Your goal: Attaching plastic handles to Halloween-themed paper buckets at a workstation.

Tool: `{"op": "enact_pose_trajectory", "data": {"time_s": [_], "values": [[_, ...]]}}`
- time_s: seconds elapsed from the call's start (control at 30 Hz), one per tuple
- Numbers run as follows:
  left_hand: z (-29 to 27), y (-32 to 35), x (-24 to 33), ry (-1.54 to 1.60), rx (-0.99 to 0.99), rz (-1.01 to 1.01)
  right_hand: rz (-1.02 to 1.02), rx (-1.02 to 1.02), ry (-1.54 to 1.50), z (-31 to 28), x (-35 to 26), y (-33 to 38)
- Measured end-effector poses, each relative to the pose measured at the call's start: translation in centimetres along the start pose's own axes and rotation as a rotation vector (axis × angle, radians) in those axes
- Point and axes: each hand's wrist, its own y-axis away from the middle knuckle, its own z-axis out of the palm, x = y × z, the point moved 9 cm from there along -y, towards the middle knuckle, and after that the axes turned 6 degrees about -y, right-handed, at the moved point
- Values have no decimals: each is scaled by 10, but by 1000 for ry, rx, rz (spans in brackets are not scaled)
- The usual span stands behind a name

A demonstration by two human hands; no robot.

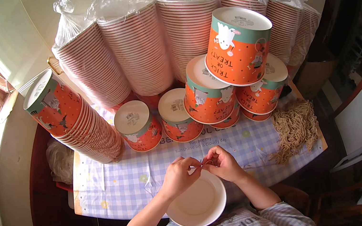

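A round paper bucket (197, 202) with a plain white inside rests against my body at the table's front edge, its mouth facing up. My left hand (181, 176) is closed in a pinch above the bucket's far rim. Fingertip to fingertip with it, my right hand (225, 165) pinches too. A thin strand of cord shows between the fingertips; most of it is hidden by the fingers. To the right of my right hand lies a tangled pile of beige cords (296, 126).
Upside-down orange paper buckets with green bands (138, 126) stand beyond my hands, one (239, 44) stacked on top. A leaning nested stack (77, 114) is at left. Tall plastic-wrapped bucket stacks (135, 48) line the back. A checked cloth (126, 185) covers the table.
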Motion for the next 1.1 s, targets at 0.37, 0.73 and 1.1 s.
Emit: {"op": "enact_pose_trajectory", "data": {"time_s": [0.37, 0.73, 1.1], "values": [[5, -2, -4, -33, -33, -44, -38, 32, 63, -1, -3, 2], [5, -3, -1, -15, -29, 29, -171, 79, 503, 10, -34, 4], [3, -2, -3, 58, -14, -22, -239, 92, 591, 13, -41, 8]]}}
